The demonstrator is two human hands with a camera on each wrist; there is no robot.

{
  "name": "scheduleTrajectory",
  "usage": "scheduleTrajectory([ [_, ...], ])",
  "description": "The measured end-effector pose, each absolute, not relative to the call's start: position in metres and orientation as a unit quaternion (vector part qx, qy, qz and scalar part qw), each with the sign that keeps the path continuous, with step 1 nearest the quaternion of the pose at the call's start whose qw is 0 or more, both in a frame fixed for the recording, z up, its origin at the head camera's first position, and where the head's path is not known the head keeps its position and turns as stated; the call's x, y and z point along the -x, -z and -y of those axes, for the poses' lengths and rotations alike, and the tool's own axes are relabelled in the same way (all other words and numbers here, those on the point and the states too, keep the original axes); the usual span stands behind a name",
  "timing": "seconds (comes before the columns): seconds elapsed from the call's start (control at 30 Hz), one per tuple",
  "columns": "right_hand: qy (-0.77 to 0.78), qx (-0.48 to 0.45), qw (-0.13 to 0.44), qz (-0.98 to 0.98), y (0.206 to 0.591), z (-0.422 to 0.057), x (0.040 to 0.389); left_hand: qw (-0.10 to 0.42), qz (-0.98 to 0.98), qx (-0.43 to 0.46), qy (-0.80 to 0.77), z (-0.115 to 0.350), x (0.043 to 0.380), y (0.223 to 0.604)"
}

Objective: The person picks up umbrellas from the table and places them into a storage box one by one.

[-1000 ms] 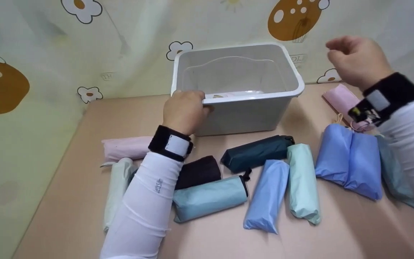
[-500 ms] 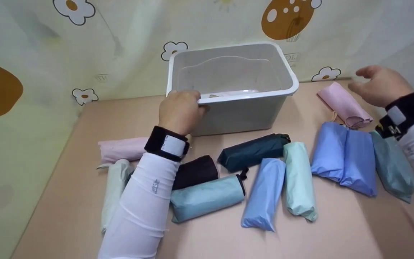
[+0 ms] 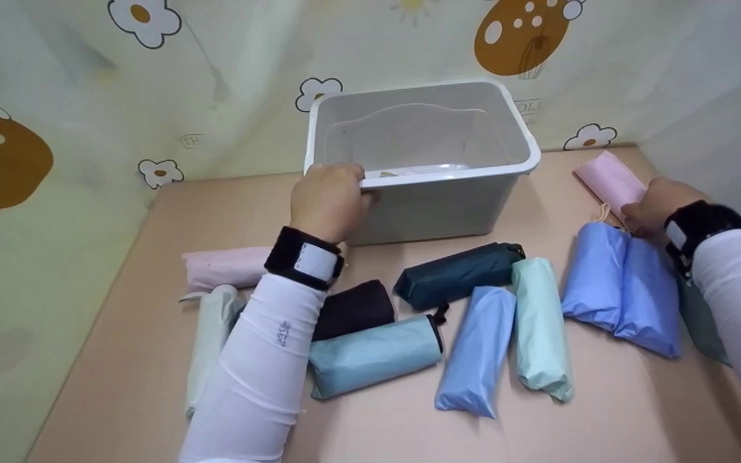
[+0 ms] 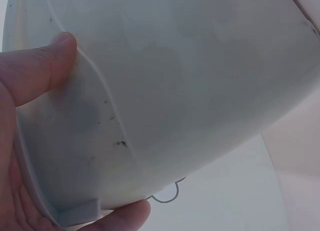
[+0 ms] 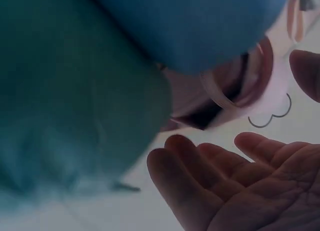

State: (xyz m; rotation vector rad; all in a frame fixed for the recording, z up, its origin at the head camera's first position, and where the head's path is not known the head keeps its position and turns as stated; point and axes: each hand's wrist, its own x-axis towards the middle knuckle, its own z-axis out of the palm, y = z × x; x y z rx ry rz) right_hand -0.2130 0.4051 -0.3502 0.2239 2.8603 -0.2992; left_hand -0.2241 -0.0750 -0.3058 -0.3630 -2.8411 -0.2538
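In the head view my left hand (image 3: 329, 202) grips the front left rim of a white plastic bin (image 3: 435, 209). The left wrist view has the thumb (image 4: 52, 61) lying against the bin's wall, with other fingers around the rim. My right hand (image 3: 663, 202) is at the near end of a pink rolled pouch (image 3: 610, 180), like a folded umbrella in its sleeve, at the back right. In the right wrist view the fingers (image 5: 185, 186) are spread and slightly bent, beside the pink pouch's round end (image 5: 262, 66), and the thumb is apart from them.
Two blue pouches (image 3: 621, 283) and a teal one (image 3: 702, 321) lie just in front of my right hand. Along the table (image 3: 402, 431) are more pouches: light blue (image 3: 476, 350), mint (image 3: 541, 328), dark green (image 3: 454, 276), black (image 3: 357, 308), teal-blue (image 3: 377, 357), pale green (image 3: 210, 341) and pink (image 3: 226, 267).
My right hand has moved from above the back right of the table, out to the right and down to the pink pouch. The left hand has stayed on the bin's rim.
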Motion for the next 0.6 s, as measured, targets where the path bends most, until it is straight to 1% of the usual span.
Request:
scheduleTrajectory([
  [0.3,0.090,-0.080,0.137,-0.983,0.362,-0.403,0.216,0.138,0.978,0.130,0.090,0.073,0.224,0.306],
  [0.6,0.072,-0.050,0.123,-0.989,0.364,-0.400,0.217,0.140,0.978,0.128,0.089,0.075,0.224,0.306],
])
